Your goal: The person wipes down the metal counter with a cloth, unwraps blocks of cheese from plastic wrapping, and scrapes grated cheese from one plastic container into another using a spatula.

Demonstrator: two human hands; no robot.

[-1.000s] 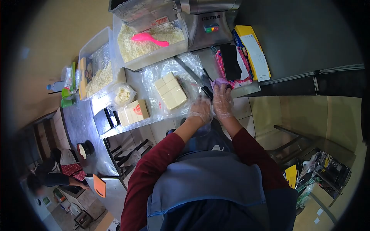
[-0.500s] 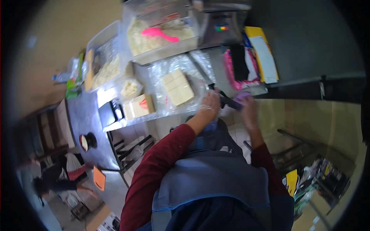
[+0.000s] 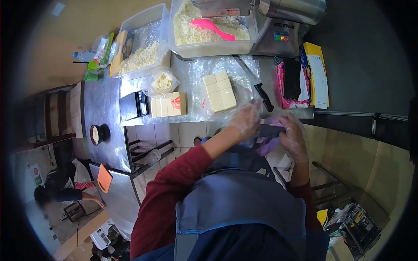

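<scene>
Cloth (image 3: 267, 147) gripped by right hand's (image 3: 294, 135) fingers, not yet released | left hand's (image 3: 244, 120): cannot tell | from cloth: knife (image 3: 264, 97) laid down, 12 o'clock; block (image 3: 219, 92) cut, 11 o'clock

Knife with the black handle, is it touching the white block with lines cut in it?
Apart. The head view shows clear plastic between the knife and the white block.

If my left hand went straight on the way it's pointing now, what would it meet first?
Probably the black knife handle, just past the fingertips of the left hand. Depth is hard to judge here, so it might pass over it.
</scene>
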